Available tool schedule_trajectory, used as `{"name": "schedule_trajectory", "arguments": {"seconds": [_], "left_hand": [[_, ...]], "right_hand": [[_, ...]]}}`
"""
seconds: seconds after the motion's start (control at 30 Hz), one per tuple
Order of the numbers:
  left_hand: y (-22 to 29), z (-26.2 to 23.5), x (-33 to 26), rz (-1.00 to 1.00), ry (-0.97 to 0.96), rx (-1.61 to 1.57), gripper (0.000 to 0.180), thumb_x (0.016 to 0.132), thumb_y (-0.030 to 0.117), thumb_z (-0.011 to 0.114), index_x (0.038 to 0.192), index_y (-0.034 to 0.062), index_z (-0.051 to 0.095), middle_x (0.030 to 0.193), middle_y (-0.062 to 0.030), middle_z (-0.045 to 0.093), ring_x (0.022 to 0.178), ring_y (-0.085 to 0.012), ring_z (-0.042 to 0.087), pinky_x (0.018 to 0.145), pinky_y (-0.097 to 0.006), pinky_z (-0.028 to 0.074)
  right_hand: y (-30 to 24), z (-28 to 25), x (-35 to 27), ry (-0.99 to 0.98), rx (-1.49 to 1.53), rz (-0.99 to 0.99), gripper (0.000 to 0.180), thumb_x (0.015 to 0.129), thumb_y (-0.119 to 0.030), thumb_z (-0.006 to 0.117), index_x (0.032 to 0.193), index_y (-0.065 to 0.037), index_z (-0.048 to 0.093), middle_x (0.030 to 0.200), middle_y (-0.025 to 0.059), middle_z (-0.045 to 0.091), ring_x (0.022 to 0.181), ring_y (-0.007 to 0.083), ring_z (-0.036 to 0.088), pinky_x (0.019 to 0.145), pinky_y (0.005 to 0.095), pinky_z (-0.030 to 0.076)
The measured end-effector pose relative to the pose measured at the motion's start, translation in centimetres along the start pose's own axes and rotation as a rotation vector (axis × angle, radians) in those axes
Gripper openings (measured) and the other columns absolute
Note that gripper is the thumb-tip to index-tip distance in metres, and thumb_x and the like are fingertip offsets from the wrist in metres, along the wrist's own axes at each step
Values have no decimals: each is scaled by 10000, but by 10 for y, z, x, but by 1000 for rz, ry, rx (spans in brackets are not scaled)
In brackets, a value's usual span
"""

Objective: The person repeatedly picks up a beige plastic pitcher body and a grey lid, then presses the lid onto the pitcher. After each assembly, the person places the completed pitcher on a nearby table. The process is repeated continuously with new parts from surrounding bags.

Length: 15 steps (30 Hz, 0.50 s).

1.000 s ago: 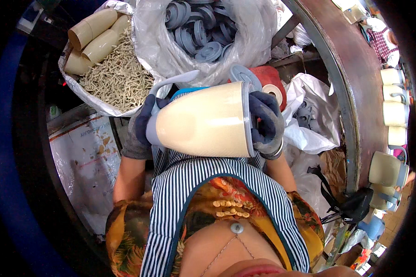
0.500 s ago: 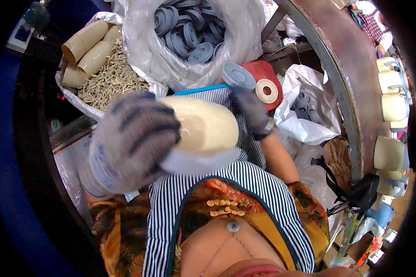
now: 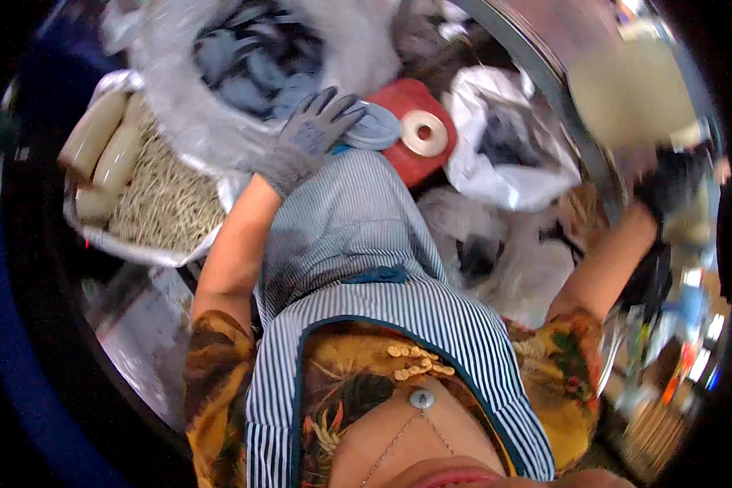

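My left hand (image 3: 315, 130), in a grey knit glove, stretches its fingers toward a round grey-blue plastic lid (image 3: 376, 127). Its fingertips are at the lid's left edge, and whether they touch it I cannot tell. Beside the lid a cream ring (image 3: 424, 132) lies on a red pad (image 3: 398, 96). Far out to the right, my gloved right hand (image 3: 677, 185) is smeared by motion. It is at the lower end of a blurred cream cylindrical container (image 3: 630, 93) and seems to grip it; the fingers themselves are hard to make out.
A large clear bag (image 3: 358, 41) of grey-blue plastic parts stands ahead. At the left, a white sack (image 3: 134, 254) holds beige pellets (image 3: 163, 195) and cream cylinders (image 3: 98, 134). Another white bag (image 3: 537, 183) holds grey pieces. A metal-edged brown tabletop (image 3: 557, 28) curves along the right.
The cream container has gone from my left hand near my lap to my right hand at the far right. My left hand has moved over to the lid, which my right hand was touching.
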<state>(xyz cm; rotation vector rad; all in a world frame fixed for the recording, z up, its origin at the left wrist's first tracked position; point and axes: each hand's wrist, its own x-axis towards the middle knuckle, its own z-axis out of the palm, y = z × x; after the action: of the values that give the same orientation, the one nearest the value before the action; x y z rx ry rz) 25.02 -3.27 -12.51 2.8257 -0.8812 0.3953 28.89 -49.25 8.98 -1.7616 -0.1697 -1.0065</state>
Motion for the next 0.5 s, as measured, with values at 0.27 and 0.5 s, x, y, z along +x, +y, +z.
{"name": "schedule_trajectory", "arguments": {"seconds": [0.27,0.5], "left_hand": [[-51,46,-15,-251,267,-468,568,832,10,628,1384,50,499,1325,-156,593,1196,-328,569,996,-396,458],[-149,57,-38,-445,2,164,597,882,260,669,1418,87,472,1335,-203,566,1162,-386,576,971,-453,470]], "right_hand": [[25,56,-28,-614,-496,-26,353,947,-215,580,1250,-35,599,1119,104,689,1018,224,644,872,327,514],[73,-40,-151,-916,-3,920,319,963,-240,606,1204,-40,663,1062,94,716,888,179,667,852,322,516]]}}
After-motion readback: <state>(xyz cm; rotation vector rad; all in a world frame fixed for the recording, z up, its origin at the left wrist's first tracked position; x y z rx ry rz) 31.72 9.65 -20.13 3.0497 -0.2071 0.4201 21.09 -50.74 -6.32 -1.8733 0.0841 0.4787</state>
